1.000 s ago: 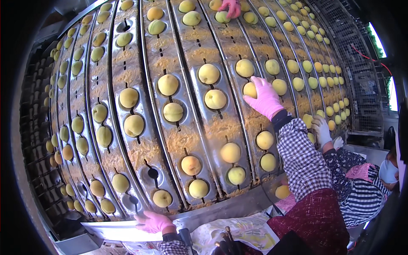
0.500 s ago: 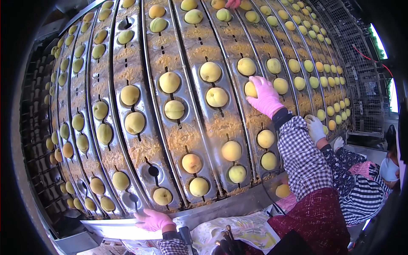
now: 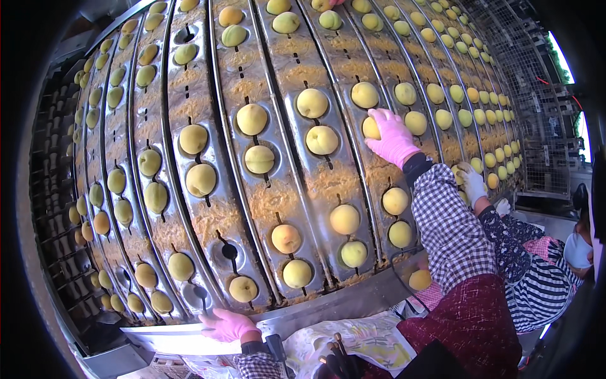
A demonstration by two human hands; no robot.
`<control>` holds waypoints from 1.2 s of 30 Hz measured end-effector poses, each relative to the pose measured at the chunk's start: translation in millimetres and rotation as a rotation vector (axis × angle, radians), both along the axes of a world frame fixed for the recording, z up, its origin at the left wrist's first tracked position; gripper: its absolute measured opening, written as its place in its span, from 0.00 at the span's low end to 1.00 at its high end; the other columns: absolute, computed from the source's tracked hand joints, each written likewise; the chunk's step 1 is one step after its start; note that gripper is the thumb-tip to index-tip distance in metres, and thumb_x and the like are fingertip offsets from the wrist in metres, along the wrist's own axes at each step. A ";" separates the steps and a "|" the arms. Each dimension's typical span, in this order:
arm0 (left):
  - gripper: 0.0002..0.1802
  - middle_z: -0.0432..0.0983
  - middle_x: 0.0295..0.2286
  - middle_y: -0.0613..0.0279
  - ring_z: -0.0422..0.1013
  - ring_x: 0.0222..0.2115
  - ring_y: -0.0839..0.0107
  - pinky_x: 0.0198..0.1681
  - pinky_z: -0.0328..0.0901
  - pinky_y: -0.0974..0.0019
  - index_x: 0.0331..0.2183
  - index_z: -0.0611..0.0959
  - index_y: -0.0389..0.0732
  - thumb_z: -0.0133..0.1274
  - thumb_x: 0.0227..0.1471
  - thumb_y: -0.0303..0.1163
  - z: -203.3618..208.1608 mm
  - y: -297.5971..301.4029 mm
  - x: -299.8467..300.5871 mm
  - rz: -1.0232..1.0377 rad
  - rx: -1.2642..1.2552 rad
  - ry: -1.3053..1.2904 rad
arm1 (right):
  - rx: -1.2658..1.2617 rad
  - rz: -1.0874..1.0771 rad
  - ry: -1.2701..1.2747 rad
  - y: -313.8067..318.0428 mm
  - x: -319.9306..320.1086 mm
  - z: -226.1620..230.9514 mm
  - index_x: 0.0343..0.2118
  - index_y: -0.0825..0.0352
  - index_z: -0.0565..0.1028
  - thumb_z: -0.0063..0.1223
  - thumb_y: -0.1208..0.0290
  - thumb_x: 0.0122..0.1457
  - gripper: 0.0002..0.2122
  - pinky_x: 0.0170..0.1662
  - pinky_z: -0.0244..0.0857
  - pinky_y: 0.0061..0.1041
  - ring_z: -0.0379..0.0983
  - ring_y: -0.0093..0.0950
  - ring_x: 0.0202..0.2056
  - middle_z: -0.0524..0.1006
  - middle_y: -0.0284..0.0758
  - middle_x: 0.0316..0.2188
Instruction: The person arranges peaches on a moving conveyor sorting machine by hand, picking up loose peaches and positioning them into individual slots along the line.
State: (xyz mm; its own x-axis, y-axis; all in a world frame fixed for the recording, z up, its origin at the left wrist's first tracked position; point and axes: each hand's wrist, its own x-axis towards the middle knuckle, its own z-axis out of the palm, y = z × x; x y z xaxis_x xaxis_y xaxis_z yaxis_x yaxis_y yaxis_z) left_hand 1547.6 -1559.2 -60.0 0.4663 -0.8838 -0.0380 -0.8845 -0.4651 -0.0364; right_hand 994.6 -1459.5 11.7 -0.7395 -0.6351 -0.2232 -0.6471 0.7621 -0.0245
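My right hand (image 3: 392,138), in a pink glove, has its fingers curled over a yellow peach (image 3: 371,128) that sits in a metal cup of the slatted machine bed. Part of that peach is hidden under the fingers. Directly beyond it lies another yellow peach (image 3: 365,95). Down at the near edge, my left hand (image 3: 228,326), also gloved in pink, rests with fingers spread on the metal rim (image 3: 303,316) and holds nothing. A peach (image 3: 243,289) and a bare cup (image 3: 194,294) are nearest to it.
Rows of paired cups carry many more peaches, with orange pulp (image 3: 214,218) smeared between them. At right a co-worker's white-gloved hand (image 3: 473,182) reaches onto the bed, in front of a wire mesh guard (image 3: 536,126). One loose peach (image 3: 420,280) lies beside my right sleeve.
My right hand stays on the same peach, its fingers shifted slightly away from me. The co-worker's white glove has moved a little farther onto the bed. My left hand has hardly moved.
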 end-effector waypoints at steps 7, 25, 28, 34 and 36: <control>0.33 0.49 0.62 0.31 0.53 0.62 0.39 0.63 0.51 0.46 0.64 0.63 0.52 0.41 0.62 0.52 -0.2 -32.7 26.8 0.015 0.030 0.001 | 0.034 -0.057 -0.017 -4.0 -2.8 2.4 0.60 0.56 0.64 0.61 0.62 0.50 0.32 0.63 0.58 0.36 0.60 0.41 0.61 0.64 0.37 0.61; 0.33 0.49 0.64 0.38 0.57 0.60 0.41 0.60 0.54 0.44 0.65 0.61 0.57 0.37 0.62 0.56 -2.6 -94.8 88.4 0.064 0.076 -0.029 | 0.035 -0.173 0.141 -13.6 8.0 -25.7 0.62 0.56 0.64 0.55 0.54 0.56 0.30 0.64 0.56 0.37 0.60 0.41 0.62 0.63 0.38 0.63; 0.34 0.48 0.64 0.37 0.56 0.61 0.41 0.61 0.52 0.43 0.65 0.61 0.56 0.37 0.62 0.57 -1.9 -93.3 84.3 0.059 0.074 0.001 | 0.017 -0.162 0.180 -8.7 6.0 -24.2 0.61 0.57 0.65 0.55 0.53 0.56 0.30 0.63 0.57 0.37 0.61 0.41 0.60 0.64 0.38 0.61; 0.34 0.49 0.63 0.36 0.56 0.61 0.41 0.61 0.51 0.44 0.65 0.62 0.56 0.38 0.61 0.55 -4.5 -94.3 90.6 0.056 0.060 -0.010 | -0.168 -0.241 0.224 -35.9 -1.0 -10.6 0.53 0.61 0.73 0.55 0.51 0.56 0.26 0.56 0.64 0.38 0.70 0.42 0.53 0.73 0.41 0.53; 0.34 0.49 0.63 0.36 0.56 0.61 0.41 0.61 0.51 0.44 0.65 0.62 0.55 0.38 0.61 0.55 -7.3 -93.5 92.2 0.049 0.057 -0.005 | -0.240 -0.283 0.255 -45.1 -10.0 -7.8 0.53 0.62 0.73 0.55 0.49 0.56 0.27 0.53 0.65 0.39 0.71 0.42 0.51 0.74 0.42 0.51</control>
State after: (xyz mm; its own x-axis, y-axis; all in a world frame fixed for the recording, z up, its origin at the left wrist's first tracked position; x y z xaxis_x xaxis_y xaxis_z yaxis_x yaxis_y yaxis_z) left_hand 1639.8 -1652.8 -67.3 0.5091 -0.8565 -0.0848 -0.8606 -0.5047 -0.0682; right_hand 984.6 -1504.6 3.9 -0.9040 -0.4110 0.1174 -0.4218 0.9023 -0.0893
